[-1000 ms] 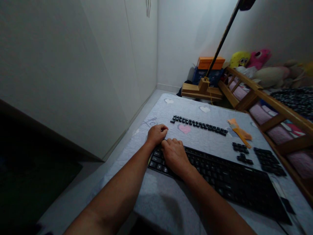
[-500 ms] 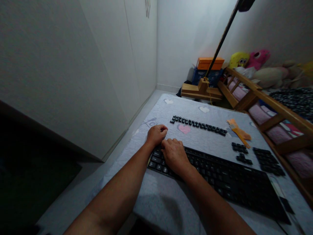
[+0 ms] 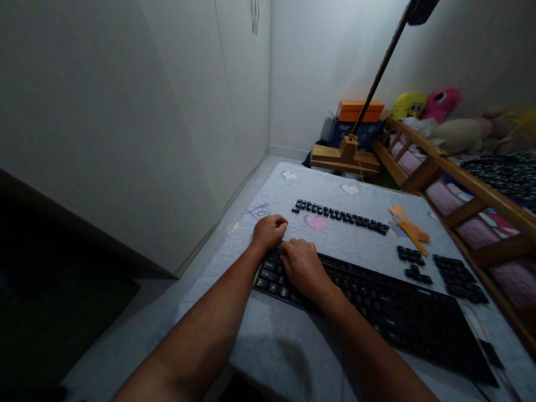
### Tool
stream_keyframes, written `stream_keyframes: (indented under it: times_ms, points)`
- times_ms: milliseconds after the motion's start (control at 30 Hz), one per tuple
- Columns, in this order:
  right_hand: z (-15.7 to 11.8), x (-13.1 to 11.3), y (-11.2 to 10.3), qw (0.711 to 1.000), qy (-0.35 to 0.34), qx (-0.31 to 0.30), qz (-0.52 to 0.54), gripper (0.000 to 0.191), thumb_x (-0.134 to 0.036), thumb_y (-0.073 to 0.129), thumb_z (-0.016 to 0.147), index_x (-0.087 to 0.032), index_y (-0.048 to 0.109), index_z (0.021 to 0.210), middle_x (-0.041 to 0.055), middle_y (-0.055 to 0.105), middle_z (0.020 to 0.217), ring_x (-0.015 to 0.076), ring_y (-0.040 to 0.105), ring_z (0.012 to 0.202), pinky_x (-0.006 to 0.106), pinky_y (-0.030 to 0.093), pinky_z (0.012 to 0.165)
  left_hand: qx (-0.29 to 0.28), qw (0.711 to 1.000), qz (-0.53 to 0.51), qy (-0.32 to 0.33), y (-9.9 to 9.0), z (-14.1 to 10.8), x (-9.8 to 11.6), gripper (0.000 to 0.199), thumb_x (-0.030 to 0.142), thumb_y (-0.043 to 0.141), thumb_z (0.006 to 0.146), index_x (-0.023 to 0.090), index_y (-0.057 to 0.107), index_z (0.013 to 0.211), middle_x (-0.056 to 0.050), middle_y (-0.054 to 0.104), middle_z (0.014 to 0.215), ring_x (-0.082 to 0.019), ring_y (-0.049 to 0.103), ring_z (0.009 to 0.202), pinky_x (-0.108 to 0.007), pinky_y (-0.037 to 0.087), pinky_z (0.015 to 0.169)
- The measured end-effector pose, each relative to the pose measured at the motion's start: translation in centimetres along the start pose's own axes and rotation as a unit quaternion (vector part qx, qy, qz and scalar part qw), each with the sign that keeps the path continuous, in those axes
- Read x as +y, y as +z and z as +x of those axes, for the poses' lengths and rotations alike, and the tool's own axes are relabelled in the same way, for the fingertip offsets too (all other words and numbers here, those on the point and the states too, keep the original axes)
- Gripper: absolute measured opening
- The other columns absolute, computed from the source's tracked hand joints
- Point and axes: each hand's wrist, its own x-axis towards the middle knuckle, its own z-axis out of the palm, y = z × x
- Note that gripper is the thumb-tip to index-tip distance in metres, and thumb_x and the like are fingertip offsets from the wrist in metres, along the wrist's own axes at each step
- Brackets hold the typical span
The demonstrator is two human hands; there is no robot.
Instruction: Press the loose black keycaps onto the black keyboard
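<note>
Bed: wooden rail (image 3: pixel 483 180) at your right, soft toys (image 3: pixel 444 104) heaped beyond it.
Sheet: pale (image 3: pixel 326 181), under keyboard and loose keys; its creases could let things slide, so work gently.
Keyboard: on the sheet (image 3: pixel 377 285), slanting from your hands towards lower right. Keys show at its left end; the right end is too dark to read. Bracing the frame near the worked spot should limit rocking.
Boxes: orange one (image 3: pixel 349 111) on top of the blue one (image 3: pixel 339 133); you cannot see what either holds.
Right hand: over the keyboard's left part (image 3: pixel 302 265), fingers curled down at its far edge. You cannot tell whether they pinch anything; light, straight pressure seems best.
Left hand: beside the far left corner (image 3: pixel 268 230), thumb and fingers nearly closed. Anything between them is hidden; small, even finger moves would suit.
Tool: orange (image 3: pixel 412 235), beyond the keyboard, its kind unclear.
Loose keys: a long row (image 3: pixel 343 216) and blocks (image 3: pixel 459 279) at right; keep your wrists off them so the order holds.
</note>
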Motion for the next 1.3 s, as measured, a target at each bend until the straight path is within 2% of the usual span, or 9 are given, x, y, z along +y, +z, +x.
stream_keyframes:
  times_ms: [200,500,767,1033,1133,1300]
  points:
    - [0.3,1.3,-1.8,0.999,0.001,-0.013,0.037,0.012,-0.024,0.05,0.091,-0.02,0.062,0.091,0.0044,0.065,0.093,0.0195,0.055,0.091,0.032,0.032,0.078,-0.001,1.0,-0.005,0.008,0.0,-0.1,0.0,0.021,0.025,0.055,0.079,0.019,0.074,0.086,-0.003,0.075,0.087,-0.016,0.066,0.082,-0.025,0.05,0.077]
    - [2.5,4.6,-3.8,0.998,0.003,0.035,0.058,0.013,-0.02,0.052,0.088,-0.018,0.064,0.086,0.0047,0.065,0.088,0.0154,0.054,0.083,0.027,0.037,0.076,-0.011,1.0,0.003,0.0,-0.3,-0.1,0.2,0.022,0.027,0.055,0.08,0.019,0.075,0.088,-0.003,0.075,0.088,-0.017,0.066,0.083,-0.026,0.05,0.078]
    - [4.9,7.2,-2.7,0.997,0.049,0.015,0.056,0.012,-0.018,0.055,0.084,-0.016,0.067,0.088,0.0051,0.067,0.088,0.0143,0.056,0.08,0.025,0.037,0.074,-0.009,1.0,0.002,-0.003,-0.1,0.0,0.0,0.024,0.027,0.055,0.08,0.019,0.075,0.089,-0.004,0.075,0.089,-0.017,0.066,0.083,-0.026,0.05,0.079]
    - [5.8,8.8,-1.6,0.995,0.075,-0.004,0.06,0.014,-0.017,0.055,0.084,-0.017,0.068,0.087,0.0029,0.069,0.083,0.0133,0.058,0.076,0.023,0.037,0.07,-0.01,1.0,0.003,-0.013,0.0,0.0,0.0,0.023,0.028,0.055,0.08,0.019,0.075,0.089,-0.003,0.075,0.089,-0.017,0.067,0.084,-0.026,0.05,0.078]
    - [5.9,9.1,-1.3,0.994,0.084,0.004,0.064,0.018,-0.018,0.055,0.084,-0.017,0.066,0.097,0.0032,0.069,0.084,0.0134,0.059,0.076,0.022,0.038,0.07,-0.01,1.0,0.003,-0.012,-0.1,0.0,0.1,0.022,0.027,0.055,0.08,0.02,0.075,0.088,-0.003,0.075,0.088,-0.017,0.067,0.083,-0.026,0.05,0.077]
    - [6.7,9.1,-0.8,0.993,0.092,0.031,0.064,0.035,-0.017,0.053,0.085,-0.02,0.06,0.119,0.0029,0.07,0.092,0.0138,0.06,0.077,0.023,0.04,0.074,-0.008,1.0,0.005,-0.015,-0.2,-0.1,0.3,0.022,0.026,0.055,0.08,0.02,0.075,0.088,-0.003,0.075,0.087,-0.017,0.067,0.083,-0.026,0.05,0.078]
